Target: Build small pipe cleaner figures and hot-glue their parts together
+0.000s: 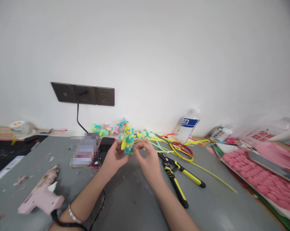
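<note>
Between my two hands, above the grey table, is a small figure twisted from teal and yellow pipe cleaners. My left hand is closed on its left side, with fingers and thumb around the lower part. From the right, my right hand pinches at the figure's lower edge with thumb and forefinger. Behind the figure, more pipe-cleaner figures in green, yellow and pink lie along the wall. My fingers partly hide the bottom of the figure.
A pink glue gun lies at the left, its cord running under my left arm. Yellow-black pliers and red-handled scissors lie right, near loose pipe cleaners. Phones, a bottle and pink knitting surround the work area.
</note>
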Action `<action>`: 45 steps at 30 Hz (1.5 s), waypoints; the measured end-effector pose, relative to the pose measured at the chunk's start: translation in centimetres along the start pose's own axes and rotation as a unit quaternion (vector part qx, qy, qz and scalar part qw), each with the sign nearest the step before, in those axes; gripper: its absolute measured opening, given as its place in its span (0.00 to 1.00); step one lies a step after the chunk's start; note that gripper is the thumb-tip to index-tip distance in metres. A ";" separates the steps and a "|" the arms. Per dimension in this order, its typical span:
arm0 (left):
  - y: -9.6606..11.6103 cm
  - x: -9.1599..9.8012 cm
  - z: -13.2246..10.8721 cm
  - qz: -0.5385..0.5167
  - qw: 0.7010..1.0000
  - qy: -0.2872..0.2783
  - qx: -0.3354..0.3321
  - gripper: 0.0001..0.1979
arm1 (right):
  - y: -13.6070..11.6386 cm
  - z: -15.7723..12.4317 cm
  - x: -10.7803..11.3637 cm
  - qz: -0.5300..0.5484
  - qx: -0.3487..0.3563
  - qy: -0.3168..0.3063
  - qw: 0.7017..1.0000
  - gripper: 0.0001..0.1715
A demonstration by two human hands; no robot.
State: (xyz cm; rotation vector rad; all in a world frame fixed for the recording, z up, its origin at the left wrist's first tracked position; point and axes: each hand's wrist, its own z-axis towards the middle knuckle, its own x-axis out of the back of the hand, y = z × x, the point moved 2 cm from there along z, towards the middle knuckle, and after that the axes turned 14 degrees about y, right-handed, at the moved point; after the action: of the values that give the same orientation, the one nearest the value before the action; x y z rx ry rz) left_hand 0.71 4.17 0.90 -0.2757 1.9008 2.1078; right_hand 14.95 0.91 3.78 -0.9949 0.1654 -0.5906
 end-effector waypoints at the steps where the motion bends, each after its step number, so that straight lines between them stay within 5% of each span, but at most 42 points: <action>1: 0.0 0.0 0.0 0.001 1.000 0.000 0.000 0.17 | 0.0 0.0 0.0 0.000 -0.002 -0.001 1.000 0.07; 45: 0.4 -0.3 -0.1 -0.018 1.000 0.000 0.010 0.18 | -0.3 0.0 0.1 -0.007 0.000 0.011 1.000 0.06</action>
State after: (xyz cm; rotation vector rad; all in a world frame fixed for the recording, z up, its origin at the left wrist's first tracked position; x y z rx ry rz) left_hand 0.81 4.05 1.37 -0.3050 1.9017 2.0639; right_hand 14.94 0.74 4.09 -0.9905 0.1772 -0.6144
